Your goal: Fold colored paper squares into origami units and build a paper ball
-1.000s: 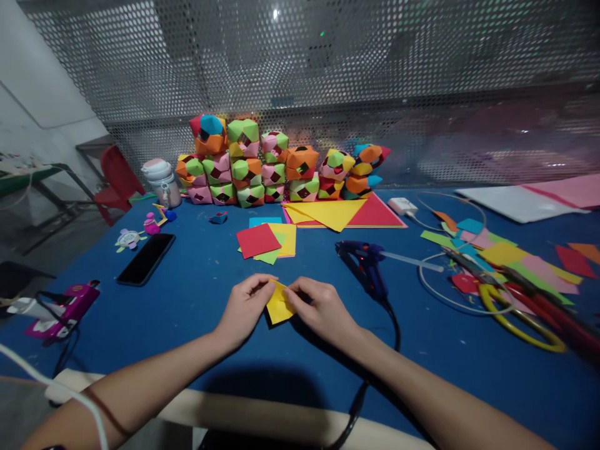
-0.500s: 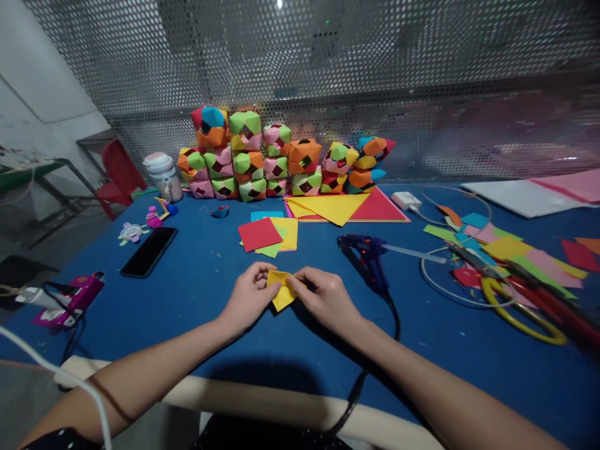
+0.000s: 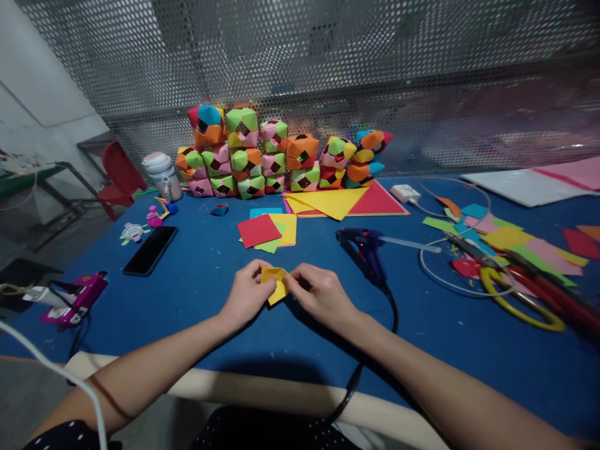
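A small folded piece of yellow paper (image 3: 277,292) is held between my two hands just above the blue table. My left hand (image 3: 247,289) pinches its left side, thumb on the near face. At the right edge, the thumb and fingers of my right hand (image 3: 319,291) grip the same paper. Beyond the hands lie a red square (image 3: 257,231) and yellow, green and blue sheets, overlapping. A blue glue gun (image 3: 370,244) with a clear stick rests to the right of them.
Folded paper balls (image 3: 248,164) stand stacked at the back by a bottle (image 3: 162,175). A phone (image 3: 150,251) and a purple power socket (image 3: 82,299) are at left. Paper scraps (image 3: 509,239), yellow-handled scissors (image 3: 520,306) and a white cable lie at right.
Both hands and the yellow paper have shifted slightly left, and the paper is tilted a little differently. The camera view has moved slightly.
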`<state>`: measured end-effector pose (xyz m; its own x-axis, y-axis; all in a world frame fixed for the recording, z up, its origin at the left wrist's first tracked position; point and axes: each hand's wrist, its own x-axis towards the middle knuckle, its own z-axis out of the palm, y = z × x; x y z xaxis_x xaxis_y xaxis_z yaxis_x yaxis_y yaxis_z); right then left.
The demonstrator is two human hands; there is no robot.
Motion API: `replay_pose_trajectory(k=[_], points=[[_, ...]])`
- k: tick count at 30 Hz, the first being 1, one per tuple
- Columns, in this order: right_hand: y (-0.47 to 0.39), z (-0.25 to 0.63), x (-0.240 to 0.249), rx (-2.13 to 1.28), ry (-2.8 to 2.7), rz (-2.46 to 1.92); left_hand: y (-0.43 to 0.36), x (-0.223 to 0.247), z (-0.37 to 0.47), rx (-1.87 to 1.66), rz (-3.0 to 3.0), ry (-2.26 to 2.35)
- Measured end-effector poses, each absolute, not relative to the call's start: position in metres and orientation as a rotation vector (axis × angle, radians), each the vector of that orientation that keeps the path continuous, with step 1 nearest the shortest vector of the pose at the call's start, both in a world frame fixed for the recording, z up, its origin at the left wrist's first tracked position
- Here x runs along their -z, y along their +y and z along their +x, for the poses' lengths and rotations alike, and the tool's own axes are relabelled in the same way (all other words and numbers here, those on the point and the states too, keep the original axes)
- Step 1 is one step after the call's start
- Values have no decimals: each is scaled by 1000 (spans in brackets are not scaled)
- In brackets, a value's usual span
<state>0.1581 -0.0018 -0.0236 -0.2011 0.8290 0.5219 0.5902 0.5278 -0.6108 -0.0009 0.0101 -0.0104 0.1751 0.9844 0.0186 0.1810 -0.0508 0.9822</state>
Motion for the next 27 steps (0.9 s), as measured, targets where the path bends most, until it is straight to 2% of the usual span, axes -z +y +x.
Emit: replay_pose_trajectory(k=[11, 17, 22, 27], points=[[-3, 156, 24, -375, -1973, -1157, 9, 15, -3, -959, 1647, 1262], [11, 172, 14, -464, -1843, -1316, 11, 0, -7, -932, 1661, 1172], [30, 195, 13, -550, -1720, -1497, 35, -10, -27, -848, 2050, 1315], [39, 201, 22, -536, -1735, -1531, 70, -6, -34, -547, 2488, 1388]])
